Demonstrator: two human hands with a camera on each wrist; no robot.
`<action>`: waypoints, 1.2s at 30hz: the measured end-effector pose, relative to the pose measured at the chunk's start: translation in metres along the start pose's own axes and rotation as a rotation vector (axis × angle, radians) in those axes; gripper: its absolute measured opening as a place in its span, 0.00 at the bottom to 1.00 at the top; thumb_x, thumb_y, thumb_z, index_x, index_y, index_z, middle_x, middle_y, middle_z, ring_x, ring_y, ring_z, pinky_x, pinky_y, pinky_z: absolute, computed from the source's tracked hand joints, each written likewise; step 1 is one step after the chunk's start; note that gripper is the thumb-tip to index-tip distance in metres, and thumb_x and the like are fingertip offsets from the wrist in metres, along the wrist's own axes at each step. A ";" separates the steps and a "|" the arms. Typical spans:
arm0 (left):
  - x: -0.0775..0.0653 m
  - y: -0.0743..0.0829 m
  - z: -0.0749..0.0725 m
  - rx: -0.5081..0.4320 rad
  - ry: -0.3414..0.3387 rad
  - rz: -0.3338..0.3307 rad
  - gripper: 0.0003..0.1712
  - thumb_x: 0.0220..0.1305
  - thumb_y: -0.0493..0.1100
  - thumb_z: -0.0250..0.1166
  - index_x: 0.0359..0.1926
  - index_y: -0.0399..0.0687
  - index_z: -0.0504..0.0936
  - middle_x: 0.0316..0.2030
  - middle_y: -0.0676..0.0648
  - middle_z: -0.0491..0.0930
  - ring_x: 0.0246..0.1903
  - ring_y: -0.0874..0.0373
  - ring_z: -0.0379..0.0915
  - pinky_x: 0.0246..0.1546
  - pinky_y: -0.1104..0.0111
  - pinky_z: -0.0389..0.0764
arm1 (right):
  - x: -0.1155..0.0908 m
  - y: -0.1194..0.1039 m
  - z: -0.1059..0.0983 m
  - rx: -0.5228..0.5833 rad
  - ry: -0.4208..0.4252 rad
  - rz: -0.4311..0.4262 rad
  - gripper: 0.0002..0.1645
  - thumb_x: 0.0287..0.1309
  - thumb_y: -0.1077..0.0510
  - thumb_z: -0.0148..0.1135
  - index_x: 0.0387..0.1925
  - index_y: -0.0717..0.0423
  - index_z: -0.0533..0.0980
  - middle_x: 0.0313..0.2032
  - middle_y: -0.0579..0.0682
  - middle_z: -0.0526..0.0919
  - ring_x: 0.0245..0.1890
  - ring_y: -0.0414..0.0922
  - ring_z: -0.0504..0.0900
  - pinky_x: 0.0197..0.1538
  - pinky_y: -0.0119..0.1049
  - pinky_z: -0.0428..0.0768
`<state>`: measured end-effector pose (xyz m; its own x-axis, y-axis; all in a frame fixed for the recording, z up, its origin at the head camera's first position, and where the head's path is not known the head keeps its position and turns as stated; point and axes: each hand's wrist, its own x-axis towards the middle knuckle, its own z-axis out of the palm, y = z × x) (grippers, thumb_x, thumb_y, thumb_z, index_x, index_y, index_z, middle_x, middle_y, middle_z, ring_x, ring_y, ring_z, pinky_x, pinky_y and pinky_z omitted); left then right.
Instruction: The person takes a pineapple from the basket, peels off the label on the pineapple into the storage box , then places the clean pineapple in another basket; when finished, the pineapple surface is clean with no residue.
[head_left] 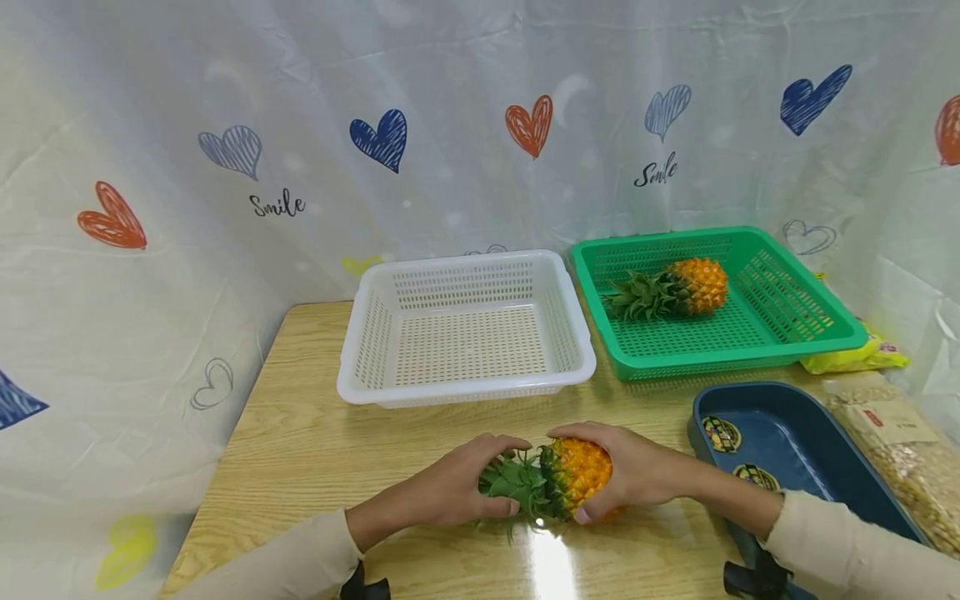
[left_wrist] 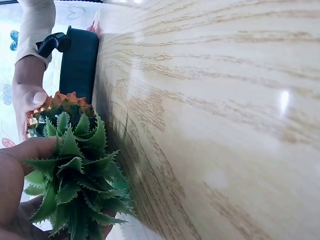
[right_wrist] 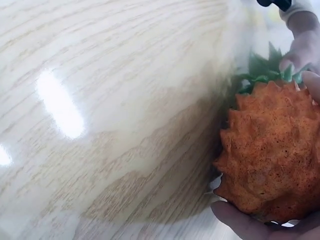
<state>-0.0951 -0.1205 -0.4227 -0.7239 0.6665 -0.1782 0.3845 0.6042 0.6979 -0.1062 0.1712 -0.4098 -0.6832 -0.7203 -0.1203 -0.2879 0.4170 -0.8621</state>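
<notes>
A small pineapple (head_left: 583, 473) lies on its side at the front of the wooden table, its orange body to the right and its green leafy crown (left_wrist: 75, 185) to the left. My left hand (head_left: 459, 487) curls around the crown, thumb on the near side and fingers on the far side. On the body, my right hand (head_left: 643, 468) grips from the right with thumb and fingers spread around it. The right wrist view shows the knobbly orange base (right_wrist: 272, 150) close up, the right fingers partly hidden behind it.
Behind the hands stands a white perforated basket (head_left: 465, 392). Right of it, a green basket (head_left: 720, 362) holds another pineapple (head_left: 697, 286). A dark blue tray (head_left: 795, 454) sits to the right, near a bag of grains (head_left: 900, 450) and a yellow packet (head_left: 855, 358).
</notes>
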 end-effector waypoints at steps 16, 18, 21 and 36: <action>-0.005 0.003 -0.007 -0.033 -0.032 0.017 0.45 0.62 0.68 0.65 0.76 0.67 0.60 0.69 0.52 0.67 0.64 0.54 0.69 0.58 0.55 0.76 | -0.002 -0.006 -0.011 -0.026 -0.014 0.015 0.52 0.44 0.48 0.78 0.71 0.51 0.66 0.58 0.55 0.74 0.43 0.42 0.81 0.40 0.36 0.83; -0.005 0.003 -0.008 -0.034 -0.036 0.020 0.45 0.62 0.69 0.65 0.76 0.67 0.60 0.69 0.51 0.67 0.63 0.55 0.69 0.57 0.56 0.77 | -0.003 -0.006 -0.012 -0.023 -0.017 0.015 0.52 0.45 0.49 0.78 0.72 0.49 0.66 0.58 0.55 0.75 0.42 0.42 0.81 0.40 0.36 0.83; -0.006 0.003 -0.009 -0.041 -0.037 0.026 0.45 0.62 0.69 0.65 0.76 0.66 0.60 0.69 0.51 0.67 0.61 0.57 0.70 0.56 0.57 0.77 | -0.006 -0.005 -0.014 -0.024 -0.017 0.019 0.52 0.45 0.49 0.78 0.72 0.47 0.66 0.59 0.56 0.74 0.43 0.42 0.81 0.40 0.36 0.83; -0.013 0.011 -0.028 -0.139 -0.055 0.081 0.42 0.66 0.65 0.64 0.76 0.72 0.57 0.71 0.50 0.65 0.63 0.55 0.70 0.56 0.66 0.78 | -0.022 -0.005 -0.038 0.022 -0.089 0.025 0.51 0.50 0.53 0.76 0.74 0.41 0.62 0.56 0.56 0.73 0.39 0.45 0.82 0.36 0.40 0.84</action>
<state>-0.0977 -0.1351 -0.3935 -0.6599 0.7358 -0.1521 0.3550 0.4838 0.8000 -0.1152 0.2056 -0.3845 -0.6274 -0.7565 -0.1848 -0.2554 0.4240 -0.8689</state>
